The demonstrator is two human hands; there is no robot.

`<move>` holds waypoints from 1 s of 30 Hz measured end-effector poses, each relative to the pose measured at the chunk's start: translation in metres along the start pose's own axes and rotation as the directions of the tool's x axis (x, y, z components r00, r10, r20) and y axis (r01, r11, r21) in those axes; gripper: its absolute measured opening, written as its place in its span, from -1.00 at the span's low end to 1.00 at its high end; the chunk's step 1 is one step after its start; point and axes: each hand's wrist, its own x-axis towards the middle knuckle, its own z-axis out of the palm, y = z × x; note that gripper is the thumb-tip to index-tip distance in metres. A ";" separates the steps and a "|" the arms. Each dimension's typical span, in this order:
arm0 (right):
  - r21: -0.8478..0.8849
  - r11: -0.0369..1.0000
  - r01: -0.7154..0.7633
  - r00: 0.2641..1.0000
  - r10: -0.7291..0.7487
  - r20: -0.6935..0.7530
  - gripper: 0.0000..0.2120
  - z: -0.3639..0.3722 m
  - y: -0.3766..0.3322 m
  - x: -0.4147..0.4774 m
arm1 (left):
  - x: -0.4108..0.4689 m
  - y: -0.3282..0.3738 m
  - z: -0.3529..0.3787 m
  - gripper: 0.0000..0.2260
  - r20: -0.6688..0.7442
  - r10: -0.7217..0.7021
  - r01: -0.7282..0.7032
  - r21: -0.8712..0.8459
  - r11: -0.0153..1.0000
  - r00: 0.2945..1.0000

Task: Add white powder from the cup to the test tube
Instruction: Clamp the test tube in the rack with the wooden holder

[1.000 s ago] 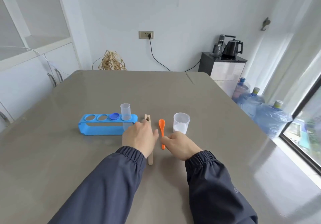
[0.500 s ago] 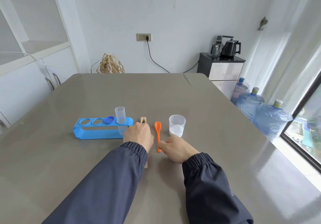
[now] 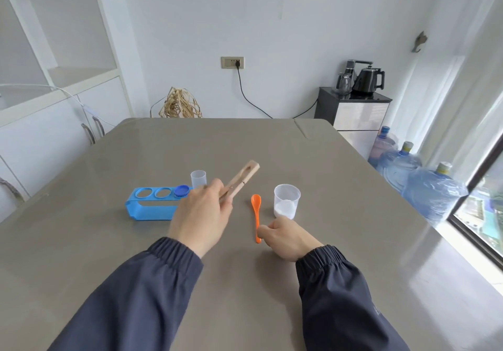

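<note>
Test tube (image 3: 198,178) upright in right end of blue rack (image 3: 152,207), beyond left hand (image 3: 202,216), which grips wooden clamp (image 3: 239,180). Cup (image 3: 286,201) with powder just past right hand (image 3: 285,237); fingers pinching orange spoon (image 3: 256,216) handle, long axis pointing away.

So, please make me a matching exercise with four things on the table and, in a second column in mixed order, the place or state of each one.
Things:
1. wooden clamp
2. orange spoon
3. cup
4. test tube

Place or state:
A. stands in the blue rack
B. lifted off the table in the left hand
C. holds white powder at the bottom
D. lies flat, its handle end at the right hand

Pairs: 1-B, 2-D, 3-C, 4-A
</note>
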 end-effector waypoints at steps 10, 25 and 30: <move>-0.020 1.000 0.001 1.000 -0.001 0.012 -0.41 0.000 0.000 0.000 | 0.002 -0.074 -0.054 -0.88 -0.176 -0.192 0.143 -0.260 0.955 0.966; -0.032 0.999 -0.001 1.000 0.002 0.017 -0.40 0.000 -0.003 -0.004 | -0.001 -0.103 -0.059 -0.86 -0.140 -0.199 0.151 -0.297 0.943 0.970; -0.016 1.000 -0.017 1.000 0.017 0.001 -0.45 0.000 -0.003 -0.002 | -0.002 -0.103 -0.056 -0.96 -0.180 -0.068 0.039 -0.161 0.986 0.981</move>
